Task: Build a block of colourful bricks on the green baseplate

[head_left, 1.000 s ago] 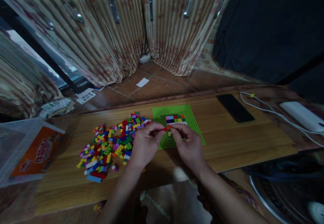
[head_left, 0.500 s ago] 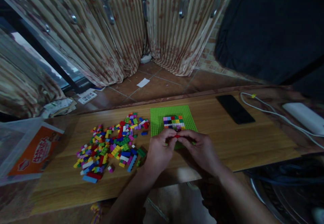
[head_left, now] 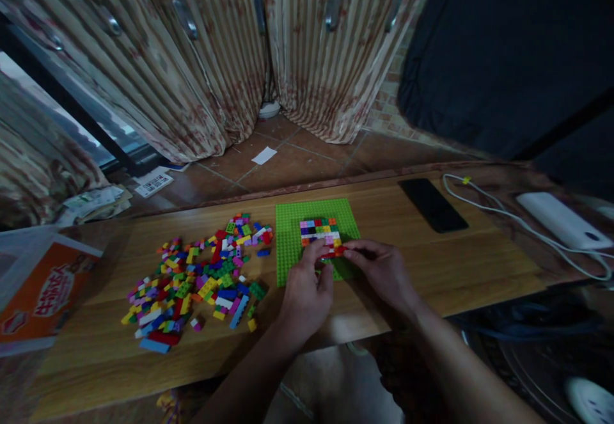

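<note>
Wooden tabletop [head_left: 460, 270]: red brick [head_left: 342, 251] at right grip [head_left: 384, 275] fingertips, near left grip [head_left: 307, 288].

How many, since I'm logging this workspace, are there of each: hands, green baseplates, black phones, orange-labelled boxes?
Hands: 2 (left hand, right hand)
Green baseplate: 1
Black phone: 1
Orange-labelled box: 1
Total: 5

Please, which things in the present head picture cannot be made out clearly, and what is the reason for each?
All in the head view:
Red plastic piece: fingers of the left hand and right hand partly cover it, so its full length and seating are unclear.
Green studded plastic baseplate: left hand hides part of its near edge.
Clear plastic box with orange label: cut off by the left edge.
White sheet with dark print: lettering too small.
</note>
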### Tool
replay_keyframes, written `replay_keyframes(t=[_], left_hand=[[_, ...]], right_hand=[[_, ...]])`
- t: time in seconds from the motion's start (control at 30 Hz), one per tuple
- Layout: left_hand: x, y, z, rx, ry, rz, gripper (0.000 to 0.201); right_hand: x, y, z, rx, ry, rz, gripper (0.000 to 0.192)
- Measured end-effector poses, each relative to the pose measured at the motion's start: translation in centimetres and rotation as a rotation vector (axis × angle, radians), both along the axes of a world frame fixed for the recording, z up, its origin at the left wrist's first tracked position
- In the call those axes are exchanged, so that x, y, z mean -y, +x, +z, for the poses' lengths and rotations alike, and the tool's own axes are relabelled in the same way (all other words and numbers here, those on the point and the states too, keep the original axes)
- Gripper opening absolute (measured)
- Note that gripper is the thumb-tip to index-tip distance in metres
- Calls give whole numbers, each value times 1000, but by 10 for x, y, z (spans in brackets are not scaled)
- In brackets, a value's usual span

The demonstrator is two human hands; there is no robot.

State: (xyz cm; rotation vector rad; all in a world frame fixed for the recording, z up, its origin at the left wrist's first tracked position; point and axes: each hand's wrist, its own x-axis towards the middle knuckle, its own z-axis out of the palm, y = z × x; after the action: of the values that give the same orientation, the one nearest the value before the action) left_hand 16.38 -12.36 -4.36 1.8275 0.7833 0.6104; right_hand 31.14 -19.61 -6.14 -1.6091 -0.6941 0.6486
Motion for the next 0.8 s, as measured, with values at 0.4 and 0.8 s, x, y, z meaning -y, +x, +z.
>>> replay_keyframes(t=[0.4, 0.8], left_hand=[[8, 2, 3, -36, 50, -52, 49], [10, 2, 2, -78, 108, -69, 52]], right_hand=[[-5, 0, -2, 55, -16, 5, 27], [-4, 3, 0, 20, -46, -11, 32]])
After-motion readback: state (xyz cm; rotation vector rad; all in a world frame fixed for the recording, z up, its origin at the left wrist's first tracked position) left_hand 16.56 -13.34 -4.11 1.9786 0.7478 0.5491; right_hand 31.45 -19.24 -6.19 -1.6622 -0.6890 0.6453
